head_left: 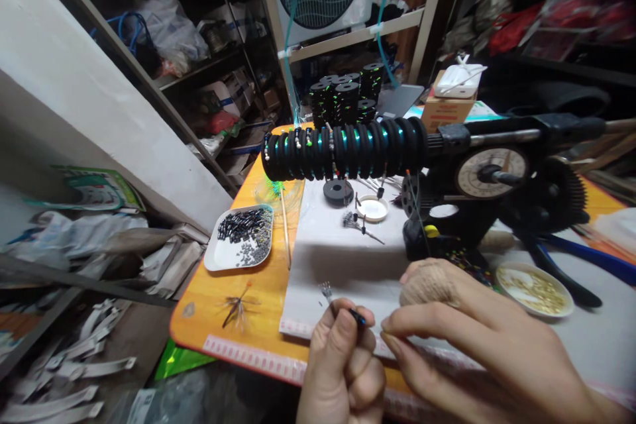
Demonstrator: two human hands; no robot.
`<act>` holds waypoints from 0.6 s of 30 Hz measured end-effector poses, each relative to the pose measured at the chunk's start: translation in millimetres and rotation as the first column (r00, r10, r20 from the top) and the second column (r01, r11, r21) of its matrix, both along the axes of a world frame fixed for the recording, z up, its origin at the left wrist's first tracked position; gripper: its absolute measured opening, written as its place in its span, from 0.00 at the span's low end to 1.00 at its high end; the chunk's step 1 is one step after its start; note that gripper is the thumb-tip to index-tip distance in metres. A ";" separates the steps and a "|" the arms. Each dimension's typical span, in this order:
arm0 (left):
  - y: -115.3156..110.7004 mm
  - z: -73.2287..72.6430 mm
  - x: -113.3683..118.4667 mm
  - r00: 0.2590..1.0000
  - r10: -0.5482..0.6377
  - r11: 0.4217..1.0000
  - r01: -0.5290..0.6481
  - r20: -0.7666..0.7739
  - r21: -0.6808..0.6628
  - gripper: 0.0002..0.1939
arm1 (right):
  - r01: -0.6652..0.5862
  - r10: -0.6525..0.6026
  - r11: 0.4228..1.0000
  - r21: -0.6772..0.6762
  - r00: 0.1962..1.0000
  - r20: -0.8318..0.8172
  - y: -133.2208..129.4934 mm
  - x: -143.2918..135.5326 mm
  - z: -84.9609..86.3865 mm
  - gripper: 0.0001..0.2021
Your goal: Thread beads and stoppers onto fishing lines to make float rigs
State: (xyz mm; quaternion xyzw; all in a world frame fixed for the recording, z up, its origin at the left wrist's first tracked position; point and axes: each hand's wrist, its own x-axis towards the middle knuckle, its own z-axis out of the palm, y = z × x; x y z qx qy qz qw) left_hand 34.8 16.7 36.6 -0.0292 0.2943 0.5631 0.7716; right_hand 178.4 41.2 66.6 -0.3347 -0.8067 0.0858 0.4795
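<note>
My left hand (pixel 342 364) is closed, with thumb and forefinger pinching a small dark blue-black piece (pixel 357 318). Thin silvery wire-like tips (pixel 325 289) stick out on the far side of that pinch. Just to its right, my right hand (pixel 487 338) has thumb and a finger brought together; whatever lies between them is too small to make out. Tan tape (pixel 430 283) wraps one of its fingers. Beyond both hands, a row of black foam spools (pixel 348 149) wound with line sits on the shaft of a winding machine (pixel 491 172) with a dial.
A white tray (pixel 211 258) of small black and grey parts stands left. Golden bits fill a round dish (pixel 561 308) at right, beside blue-handled pliers (pixel 591 258). A wooden stick (pixel 285 228), small white dish (pixel 372 209) and loose foam spool (pixel 338 192) lie on the table.
</note>
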 end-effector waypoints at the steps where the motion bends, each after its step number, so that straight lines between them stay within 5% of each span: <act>1: 0.0 0.3 0.1 1.000 0.000 1.000 0.000 0.001 -0.003 0.13 | 0.001 -0.001 1.000 0.002 1.000 0.002 0.3 0.0 0.4 0.07; 18: 0.5 0.1 -0.4 1.000 0.008 1.000 -0.008 0.000 0.014 0.14 | -0.009 0.009 1.000 0.006 1.000 0.021 1.8 -0.3 1.5 0.07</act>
